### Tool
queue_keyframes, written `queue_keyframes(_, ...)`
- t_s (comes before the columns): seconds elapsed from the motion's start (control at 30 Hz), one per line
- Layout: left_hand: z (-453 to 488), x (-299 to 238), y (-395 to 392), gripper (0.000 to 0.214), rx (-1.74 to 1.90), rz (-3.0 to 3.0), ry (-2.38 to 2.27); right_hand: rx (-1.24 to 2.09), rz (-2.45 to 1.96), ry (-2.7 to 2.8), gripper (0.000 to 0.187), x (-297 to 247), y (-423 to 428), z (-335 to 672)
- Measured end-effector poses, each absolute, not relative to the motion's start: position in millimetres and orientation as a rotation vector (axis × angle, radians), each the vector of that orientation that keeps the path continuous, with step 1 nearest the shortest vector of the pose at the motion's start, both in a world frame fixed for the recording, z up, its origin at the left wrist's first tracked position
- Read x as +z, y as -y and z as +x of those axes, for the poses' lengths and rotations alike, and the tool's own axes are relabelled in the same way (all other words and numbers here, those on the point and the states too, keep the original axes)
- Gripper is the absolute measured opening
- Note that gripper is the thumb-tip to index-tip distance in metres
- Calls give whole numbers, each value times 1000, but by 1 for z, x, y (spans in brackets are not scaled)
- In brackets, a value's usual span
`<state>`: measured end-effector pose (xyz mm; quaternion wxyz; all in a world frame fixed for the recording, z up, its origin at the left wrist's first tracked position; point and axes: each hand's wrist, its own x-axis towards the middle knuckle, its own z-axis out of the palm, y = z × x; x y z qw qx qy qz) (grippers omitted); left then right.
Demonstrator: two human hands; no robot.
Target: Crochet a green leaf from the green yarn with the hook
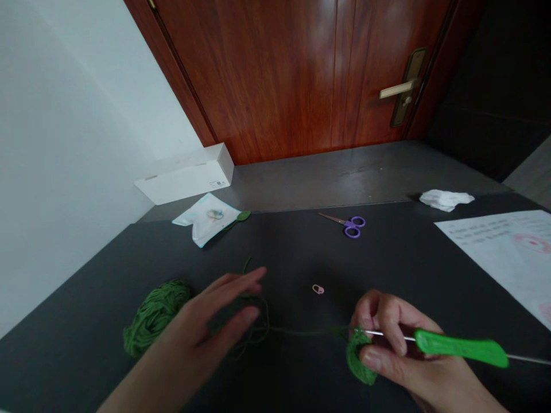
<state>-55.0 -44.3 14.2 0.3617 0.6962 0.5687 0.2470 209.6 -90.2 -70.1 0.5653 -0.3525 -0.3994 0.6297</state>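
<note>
A: Hands?
B: Right hand [407, 344] pinches piece [355, 360] and hook [460, 347], right of pin [318, 289], nearer wearer. Left hand [200, 318]: thumb and fingers apart, left of pin.
A: Risk?
B: Loose yarn [275, 329] left of pin could snarl if tugged. Hook may slip out if pinch slackens.

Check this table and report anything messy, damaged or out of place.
Nothing looks spilled or damaged. The white wad just beyond the paper looks stray because it is crumpled, and slack yarn lies in untidy loops by the left hand.
</note>
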Motion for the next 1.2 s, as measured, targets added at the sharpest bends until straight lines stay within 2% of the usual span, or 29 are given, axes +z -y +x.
queue_keyframes(0.1, -9, 11, 41, 36, 519, 1632, -826, 1486, -849, 958, 34, -71, 90, 213)
queue_keyframes(0.2, 19, -3, 34, 41, 471, 1242, -465, 1531, -827, 930, 32, -72, 88, 215)
queue_keyframes(0.33, 23, -12, 32, 36, 834, 722, -151, 1549, -809, 893, 35, -72, 90, 216)
queue_keyframes(0.4, 18, -7, 34, 30, 1045, 829, -315, 1544, -801, 891, 35, -71, 91, 215)
queue_keyframes(0.47, 16, 0, 36, 31, 1099, 1290, -543, 1538, -800, 884, 33, -71, 92, 214)
queue_keyframes(0.57, 21, 0, 39, 24, 783, 1986, -811, 1499, -804, 889, 31, -72, 91, 214)
queue_keyframes(0.63, 27, -9, 42, 24, 687, 2128, -876, 1460, -801, 930, 29, -74, 90, 216)
queue_keyframes(0.77, 40, -33, 50, 45, 896, 1855, -755, 1351, -813, 1049, 26, -79, 91, 219)
queue_keyframes(0.93, 48, -37, 55, 57, 811, 1348, -743, 1319, -836, 1045, 25, -78, 94, 216)
queue_keyframes(1.07, 51, -30, 53, 62, 756, 1119, -732, 1390, -747, 1076, 8, -79, 92, 220)
queue_keyframes(1.2, 52, -28, 52, 70, 740, 1034, -716, 1506, -658, 1142, 45, -86, 89, 231)
